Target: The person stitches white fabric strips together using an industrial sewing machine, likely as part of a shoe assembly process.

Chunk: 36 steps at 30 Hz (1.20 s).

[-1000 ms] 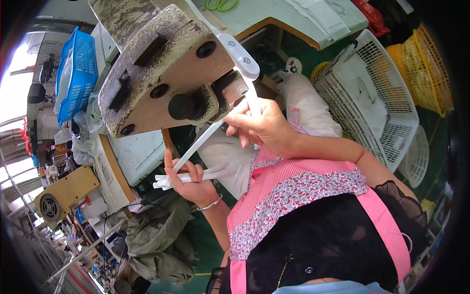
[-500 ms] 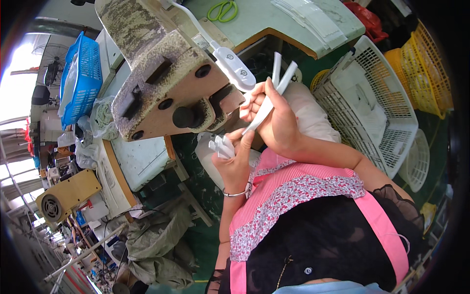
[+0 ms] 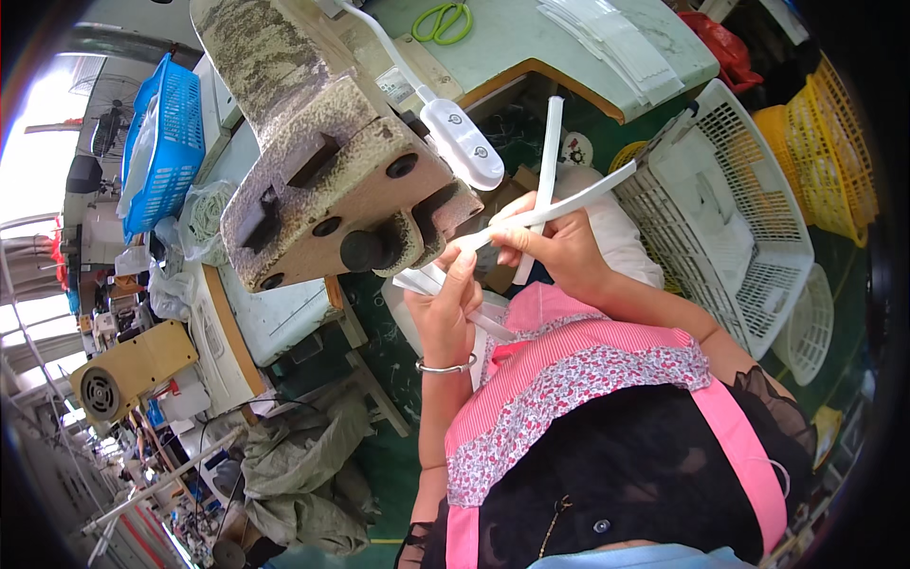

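crossing over a second white strip (image 3: 550, 156), a long white strip (image 3: 592, 194) is up in the air between the two hands, near the big speckled machine (image 3: 351, 171). the left hand (image 3: 447, 308) has its grip pinched on the low end of the long strip. it also has a bunch of white strips (image 3: 417, 281) tucked in its fingers. the right hand (image 3: 566, 251) has its grip closed on both crossed strips, with the thumb on top of the long one. a shiny bracelet (image 3: 445, 367) goes around the left wrist. below the hands is a pink apron (image 3: 578, 332) with little flowers.

a white lamp-like bar (image 3: 462, 142) with two round buttons is next to the machine. on the bench (image 3: 507, 38) are green scissors (image 3: 442, 24) and flat white pieces (image 3: 616, 47). to the right are a white basket (image 3: 754, 142) and yellow baskets (image 3: 839, 161). a blue basket (image 3: 180, 142) is far to the left.
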Tool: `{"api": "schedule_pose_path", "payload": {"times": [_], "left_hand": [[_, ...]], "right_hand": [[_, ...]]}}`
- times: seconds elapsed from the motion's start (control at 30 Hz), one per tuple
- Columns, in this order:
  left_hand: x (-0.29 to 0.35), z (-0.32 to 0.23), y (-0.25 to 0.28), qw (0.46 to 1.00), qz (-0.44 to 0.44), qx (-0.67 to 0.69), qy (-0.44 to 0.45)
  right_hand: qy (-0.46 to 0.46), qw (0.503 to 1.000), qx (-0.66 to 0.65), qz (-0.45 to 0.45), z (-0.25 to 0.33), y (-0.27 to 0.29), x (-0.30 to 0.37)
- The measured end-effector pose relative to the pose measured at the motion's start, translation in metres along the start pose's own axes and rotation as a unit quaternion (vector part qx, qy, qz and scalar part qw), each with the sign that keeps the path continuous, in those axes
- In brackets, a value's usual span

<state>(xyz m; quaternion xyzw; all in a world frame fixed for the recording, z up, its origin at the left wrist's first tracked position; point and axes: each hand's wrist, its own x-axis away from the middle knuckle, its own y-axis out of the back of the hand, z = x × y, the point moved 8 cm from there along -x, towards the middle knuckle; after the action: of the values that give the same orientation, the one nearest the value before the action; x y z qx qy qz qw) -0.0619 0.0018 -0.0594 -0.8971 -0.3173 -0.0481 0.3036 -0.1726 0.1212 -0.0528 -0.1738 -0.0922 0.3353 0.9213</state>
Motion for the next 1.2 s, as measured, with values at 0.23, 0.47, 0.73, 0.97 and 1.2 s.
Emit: {"api": "schedule_pose_path", "payload": {"times": [0.23,0.47,0.73,0.97,1.2], "left_hand": [[-0.002,-0.014,-0.007,0.994,-0.087,-0.034,-0.058],[0.000,-0.018,-0.003,0.987,-0.119,-0.047,-0.101],[-0.010,-0.033,0.011,0.968,-0.096,-0.152,-0.176],[-0.002,-0.040,0.007,0.961,-0.138,-0.129,-0.202],[0.008,-0.037,0.040,0.973,-0.161,-0.065,-0.151]], "right_hand": [[-0.020,0.995,-0.096,-0.003,-0.008,-0.012,-0.005],[-0.020,0.994,-0.108,-0.014,-0.007,-0.015,-0.006],[-0.058,0.995,-0.036,0.069,0.003,-0.015,-0.030],[-0.085,0.988,-0.032,0.127,0.017,-0.013,-0.039],[-0.095,0.987,-0.041,0.122,0.014,-0.018,-0.041]]}}
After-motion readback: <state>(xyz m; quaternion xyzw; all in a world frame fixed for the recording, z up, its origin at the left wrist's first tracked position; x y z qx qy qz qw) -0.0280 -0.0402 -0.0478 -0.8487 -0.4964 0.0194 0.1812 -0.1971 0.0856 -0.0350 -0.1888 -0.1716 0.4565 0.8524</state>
